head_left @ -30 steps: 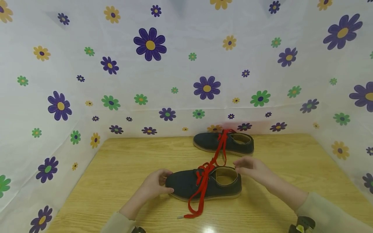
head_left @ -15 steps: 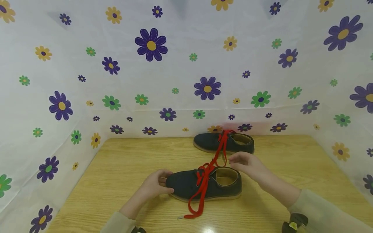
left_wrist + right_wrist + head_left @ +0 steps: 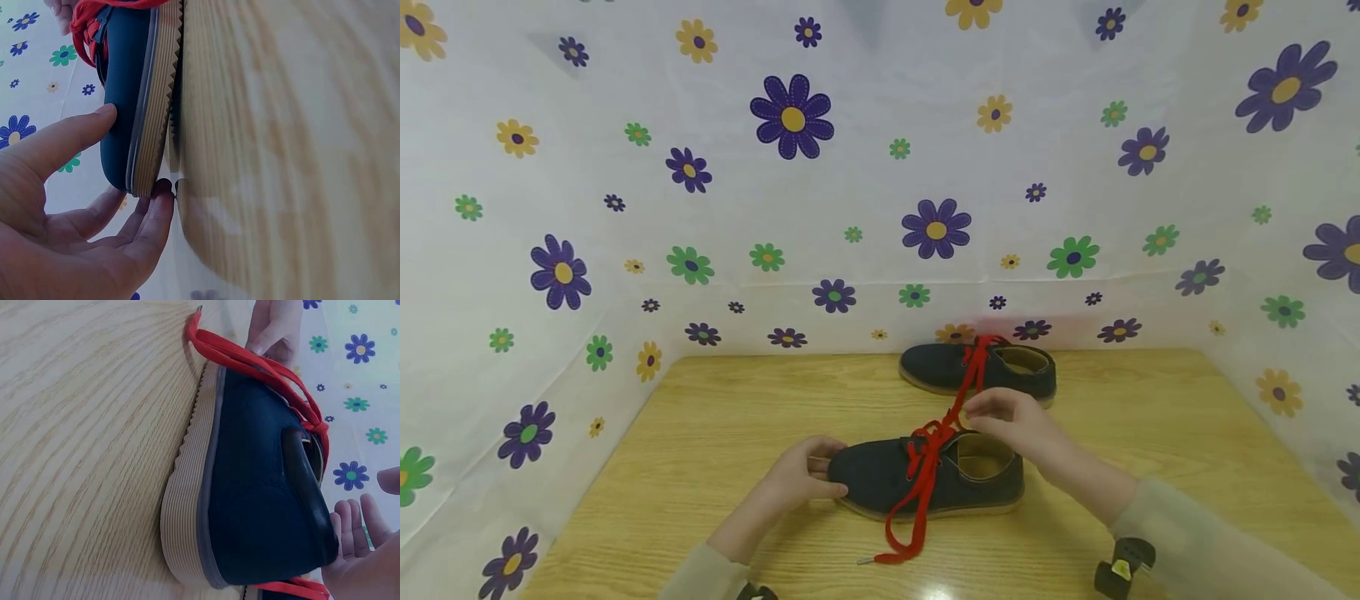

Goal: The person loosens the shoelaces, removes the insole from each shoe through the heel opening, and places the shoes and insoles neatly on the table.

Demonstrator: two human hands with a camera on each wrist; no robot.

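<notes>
A dark navy shoe [image 3: 872,471] with a tan ribbed sole lies toe-left on the table. My left hand [image 3: 793,479] holds its toe, thumb on the upper and fingers round the front end; the left wrist view shows the thumb [image 3: 75,137] on the toe cap. Red laces [image 3: 925,492] are knotted over the tongue, one end trailing onto the wood. Above the shoe's opening is my right hand [image 3: 1018,425], fingers loosely bent near the knot, holding nothing. In the right wrist view, its fingers [image 3: 359,528] are spread beyond the collar [image 3: 309,487].
Behind stands a second navy shoe [image 3: 936,364], also toe-left, by the back wall. Its red lace [image 3: 973,371] runs forward toward the front shoe's knot. The wooden table [image 3: 737,400] is enclosed by white flower-printed cloth [image 3: 850,183] at the back and sides.
My right hand has moved left from the heel to over the shoe's opening, close to the lace knot. The left hand and both shoes have stayed put.
</notes>
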